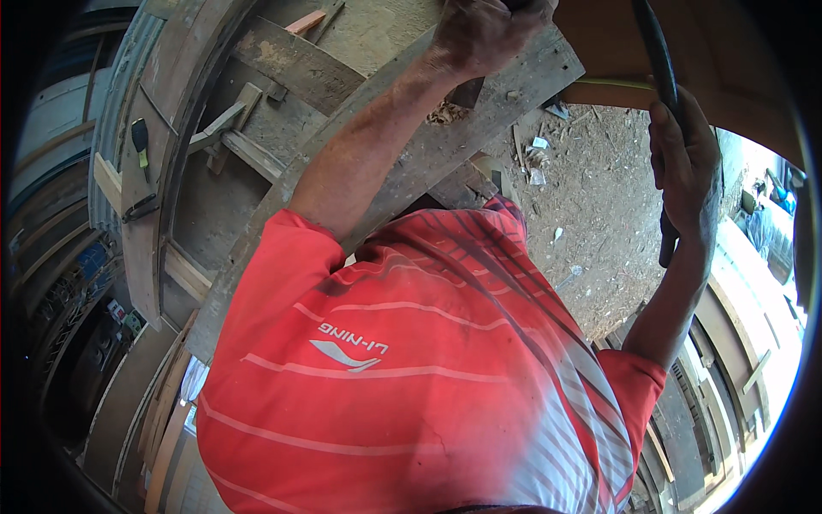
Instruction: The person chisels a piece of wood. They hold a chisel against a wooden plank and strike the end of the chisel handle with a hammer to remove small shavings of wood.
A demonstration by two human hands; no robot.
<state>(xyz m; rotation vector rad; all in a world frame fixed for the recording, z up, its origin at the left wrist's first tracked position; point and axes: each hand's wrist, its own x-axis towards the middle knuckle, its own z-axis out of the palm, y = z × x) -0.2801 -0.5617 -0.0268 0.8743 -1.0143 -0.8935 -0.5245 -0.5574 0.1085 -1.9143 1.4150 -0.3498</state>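
Note:
My right hand (689,163) is raised at the right, its fingers wrapped around a long, dark, slightly curved tool (656,47). One end of the tool runs out of the top edge and the other shows below the hand; its kind does not show. At the top edge, my left hand (488,34) is closed over the wooden bench (531,86). Something dark shows in its grip, cut off by the frame. Just below that hand, a dark block-like piece (467,92) sits on the bench beside a small heap of wood shavings (447,112).
A large brown panel (728,60) fills the top right. Wooden boards and offcuts (295,64) lie at the upper left, near a tool with a black and yellow-green handle (139,141). Dirt floor with litter (591,206) lies beyond the bench. Stacked planks (728,343) stand at the right.

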